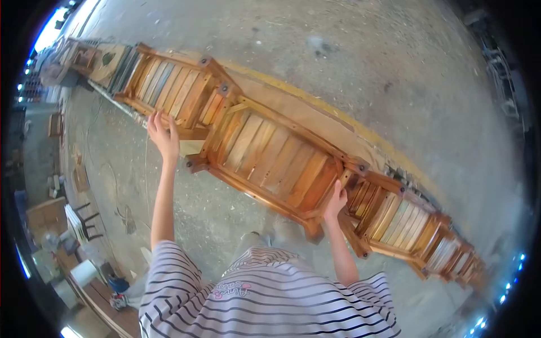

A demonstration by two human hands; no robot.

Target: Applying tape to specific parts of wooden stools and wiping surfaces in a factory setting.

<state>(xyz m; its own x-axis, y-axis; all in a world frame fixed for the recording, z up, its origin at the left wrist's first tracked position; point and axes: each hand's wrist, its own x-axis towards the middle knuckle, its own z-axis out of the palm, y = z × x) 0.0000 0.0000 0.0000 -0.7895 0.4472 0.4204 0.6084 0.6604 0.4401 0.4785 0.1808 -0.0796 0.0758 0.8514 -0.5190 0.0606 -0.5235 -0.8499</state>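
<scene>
Middle wooden frame [276,159], slatted: in a row between left-side frame [174,83] and right-side frame [401,221]. Right hand [336,204]: gripping the middle wooden frame's right end, partly hidden. Left hand [163,137]: fingers spread at the left-side frame's near edge; contact unclear. Striped shirt [293,301]: pink lettering [239,288].

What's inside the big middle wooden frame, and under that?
Inside the big middle wooden frame: wooden slats, side by side. Whatever lies directly beneath the slats is covered and can't be seen.
</scene>
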